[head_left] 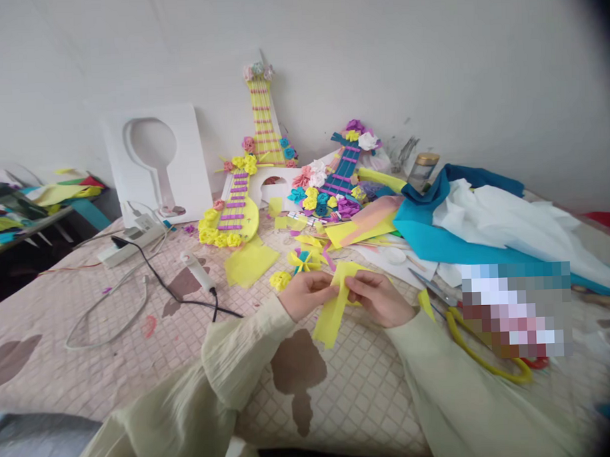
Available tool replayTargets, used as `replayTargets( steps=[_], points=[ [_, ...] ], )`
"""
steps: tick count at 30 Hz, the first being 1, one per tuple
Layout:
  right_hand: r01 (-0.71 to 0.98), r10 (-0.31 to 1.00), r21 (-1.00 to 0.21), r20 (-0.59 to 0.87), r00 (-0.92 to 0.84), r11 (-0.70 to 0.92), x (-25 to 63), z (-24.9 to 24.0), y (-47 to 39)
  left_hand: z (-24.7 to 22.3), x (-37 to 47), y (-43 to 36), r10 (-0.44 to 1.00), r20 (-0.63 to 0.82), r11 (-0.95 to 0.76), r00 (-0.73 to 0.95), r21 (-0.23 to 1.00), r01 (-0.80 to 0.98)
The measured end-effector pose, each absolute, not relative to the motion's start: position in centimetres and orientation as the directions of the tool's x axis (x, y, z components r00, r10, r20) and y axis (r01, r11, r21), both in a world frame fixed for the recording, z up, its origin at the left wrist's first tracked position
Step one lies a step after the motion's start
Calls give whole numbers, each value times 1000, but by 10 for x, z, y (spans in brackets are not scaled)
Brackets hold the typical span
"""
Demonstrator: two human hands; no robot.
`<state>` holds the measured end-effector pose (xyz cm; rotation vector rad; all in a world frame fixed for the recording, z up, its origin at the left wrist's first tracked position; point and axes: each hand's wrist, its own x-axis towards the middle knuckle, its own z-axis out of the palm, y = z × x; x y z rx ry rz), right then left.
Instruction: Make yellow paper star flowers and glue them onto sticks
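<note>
A strip of thin yellow paper-like material [331, 321] hangs folded between my two hands above the table. My left hand [307, 295] pinches it from the left side, thumb and fingers closed. From the right, my right hand [380, 296] grips the same strip between thumb and fingertips. Just beyond my left hand lie a yellow ruffled flower [280, 280] and a teal-and-yellow folded piece [303, 260]. Scissors with long yellow handles [456, 326] rest right of my right hand, beside a small yellow scrap [426, 304].
Flower-decorated instrument shapes, one yellow [242, 214], one taller yellow [266, 116] and one blue [340, 167], stand at the back. A white board with a cutout [195, 159] leans on the wall. Left are a power strip [130, 244] and cables; right, teal fabric [435, 234] and a jar [425, 167].
</note>
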<state>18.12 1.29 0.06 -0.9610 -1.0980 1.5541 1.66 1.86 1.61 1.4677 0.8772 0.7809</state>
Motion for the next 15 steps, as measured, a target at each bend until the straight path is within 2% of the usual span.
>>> replayTargets(
  steps=[3, 5, 7, 10, 13, 15],
  points=[
    [-247, 978, -963, -53, -202, -104, 180, -1, 13, 14, 17, 14, 909, 1, -75, 417, 984, 161],
    [-213, 987, -975, -31, -155, -64, 177, 0, 11, 14, 17, 11, 948, 51, -147, 314, 945, 292],
    [-119, 996, -993, 21, -86, 10, 174, 1, 7, 16, 16, 8, 967, 122, -213, 225, 870, 444],
    [64, 993, -991, 116, -29, 118, 168, 2, 0, 18, 16, 3, 963, 181, -266, 202, 772, 577],
    [152, 992, -980, 126, -29, 129, 166, 3, -4, 17, 14, 0, 961, 175, -264, 212, 803, 534],
    [137, 996, -987, 80, -38, 84, 166, 3, -2, 17, 13, 1, 968, 132, -204, 212, 909, 364]
  ],
)
